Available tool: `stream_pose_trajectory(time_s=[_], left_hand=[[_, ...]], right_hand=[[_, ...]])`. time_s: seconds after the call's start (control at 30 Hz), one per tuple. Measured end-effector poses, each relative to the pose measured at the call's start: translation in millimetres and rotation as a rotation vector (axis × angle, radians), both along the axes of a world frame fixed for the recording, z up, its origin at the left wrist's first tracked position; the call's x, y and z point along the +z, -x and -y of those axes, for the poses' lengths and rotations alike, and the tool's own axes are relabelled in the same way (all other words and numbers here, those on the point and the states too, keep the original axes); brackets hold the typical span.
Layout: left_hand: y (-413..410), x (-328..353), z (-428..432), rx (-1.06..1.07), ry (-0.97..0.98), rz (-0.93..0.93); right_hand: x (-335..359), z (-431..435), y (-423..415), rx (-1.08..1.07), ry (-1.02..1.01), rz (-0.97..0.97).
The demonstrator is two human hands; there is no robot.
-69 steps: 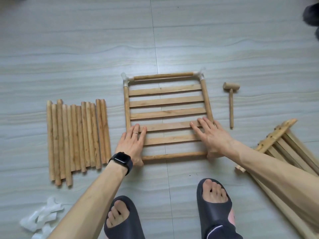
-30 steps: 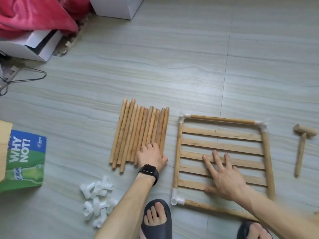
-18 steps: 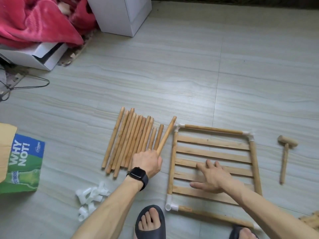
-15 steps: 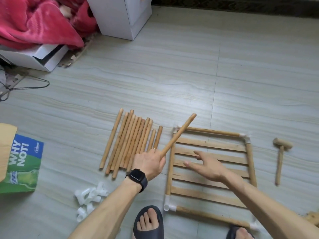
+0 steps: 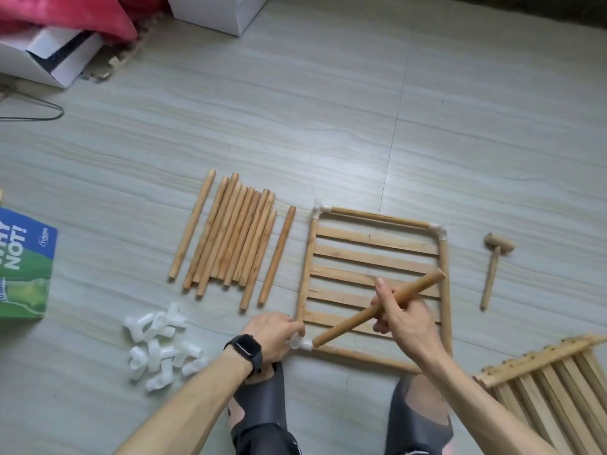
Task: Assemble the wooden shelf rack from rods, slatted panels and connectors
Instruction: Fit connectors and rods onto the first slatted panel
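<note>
A slatted panel framed by rods and white corner connectors lies flat on the floor. My right hand grips a loose wooden rod held slanted over the panel, its lower end at the near-left white connector. My left hand holds that connector at the frame's corner. A row of several spare rods lies left of the panel. A heap of white plastic connectors sits at the lower left.
A small wooden mallet lies right of the panel. More slatted panels are stacked at the lower right. My two feet in dark sandals are near the frame's front edge. A green and blue box, white boxes and red cloth lie to the left.
The rod lifted from the row by my left hand has passed to my right hand. My left hand dropped to the near-left corner connector, and the rod's lower end came down to it.
</note>
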State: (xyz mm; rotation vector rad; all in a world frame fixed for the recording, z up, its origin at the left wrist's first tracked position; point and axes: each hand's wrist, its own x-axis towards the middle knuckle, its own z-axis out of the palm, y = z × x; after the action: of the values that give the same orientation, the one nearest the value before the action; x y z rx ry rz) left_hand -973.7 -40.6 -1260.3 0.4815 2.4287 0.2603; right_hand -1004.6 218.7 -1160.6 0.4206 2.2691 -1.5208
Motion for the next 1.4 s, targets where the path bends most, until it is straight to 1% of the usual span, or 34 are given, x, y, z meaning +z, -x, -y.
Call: stream_pose_trajectory(time_s=[0.07,0.2,0.27,0.47,0.6,0.63,0.7,0.77,0.83,0.97,1.17,1.23,1.3,1.33,1.4], left_hand=[[-5.4,-4.5,-3.4,0.135,-0.019,0.05],[-10.9,-8.5,-12.4,0.168,-0.037,0.045],[-8.8,-10.4,-12.1,0.218,-0.066,0.068],[-13.8,-11.8,-9.6,0.341,-0.131,0.108],[-21.8,-16.7,-8.3,0.381,-0.151,0.085],[-21.5,-17.4,-8.2,0.372,-0.151,0.079],[-19.8,-19.3,-8.3,0.343,-0.138,0.076],[-19.2,-19.6,-9.0,0.324,-0.116,0.079],[-19.7,-19.5,-10.3,0.318,-0.12,0.082],[-16.9,-19.4,-12.0,0.312,-0.167,0.074],[-11.9,-15.1,-9.9,0.216,-0.089,0.008],[-10.9,-12.3,-6.6,0.274,-0.043,-0.095],[-7.3,-10.2,-2.9,0.403,0.059,-0.268],[-4.4,-8.6,-1.2,0.464,0.112,-0.312],[2.5,-9.8,1.3,0.542,0.165,-0.289]], right_hand=[[0.8,6.5,-17.0,0.099,0.012,0.015],[-1.0,17.9,-34.1,0.264,-0.112,-0.04],[0.4,25.4,-33.9,0.283,-0.133,-0.083],[0.8,35.9,-28.1,0.366,-0.166,-0.292],[3.1,42.6,-31.9,0.47,-0.247,-0.394],[4.0,46.3,-33.2,0.53,-0.267,-0.465],[3.4,53.9,-39.4,0.739,-0.349,-0.608],[1.3,63.1,-48.9,0.908,-0.413,-0.597],[-2.4,70.4,-52.9,0.968,-0.445,-0.596],[-7.8,74.2,-47.3,0.946,-0.456,-0.655],[-6.4,65.2,-45.0,0.955,-0.475,-0.592],[-6.9,64.4,-42.7,0.961,-0.497,-0.511],[-6.5,64.6,-42.4,0.98,-0.527,-0.444],[-6.1,65.1,-43.2,0.993,-0.536,-0.422],[-6.2,66.2,-45.1,1.015,-0.56,-0.384]])
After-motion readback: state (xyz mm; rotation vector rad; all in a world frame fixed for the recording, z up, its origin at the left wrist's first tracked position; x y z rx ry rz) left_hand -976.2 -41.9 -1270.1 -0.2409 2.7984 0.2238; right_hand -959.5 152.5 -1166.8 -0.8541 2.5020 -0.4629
